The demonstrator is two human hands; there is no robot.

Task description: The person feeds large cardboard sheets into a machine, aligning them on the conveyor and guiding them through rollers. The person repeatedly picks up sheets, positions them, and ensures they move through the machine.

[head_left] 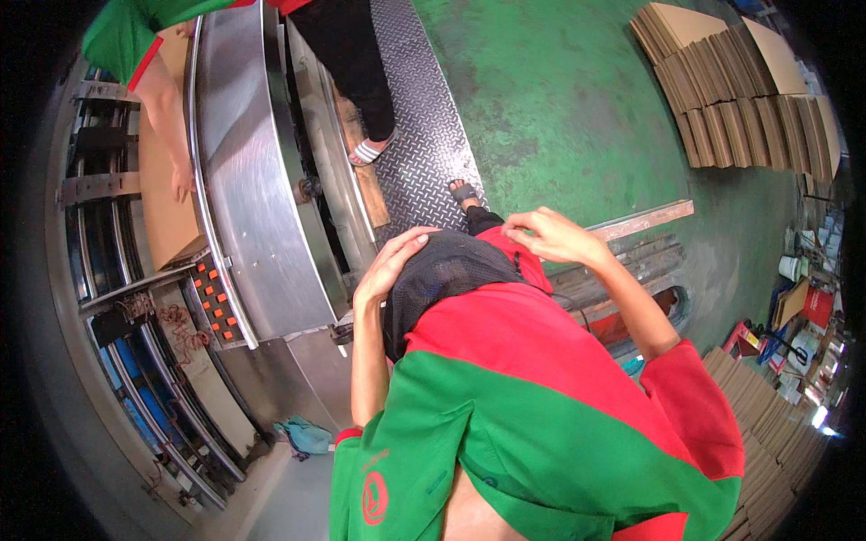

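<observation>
My left hand lies with its fingers stretched out along the edge of a black mesh cloth at my waist. On the other side of that cloth, my right hand is raised by my hip, fingers loosely bent and apart, with nothing visible in them. A thin dark cord hangs just below its fingertips. My red and green shirt fills the lower middle of the view.
To the left stands a long steel machine with a panel of orange buttons. Beside it, a co-worker's hand touches a cardboard sheet. A diamond-plate walkway crosses the green floor. Stacked cardboard stands at the right.
</observation>
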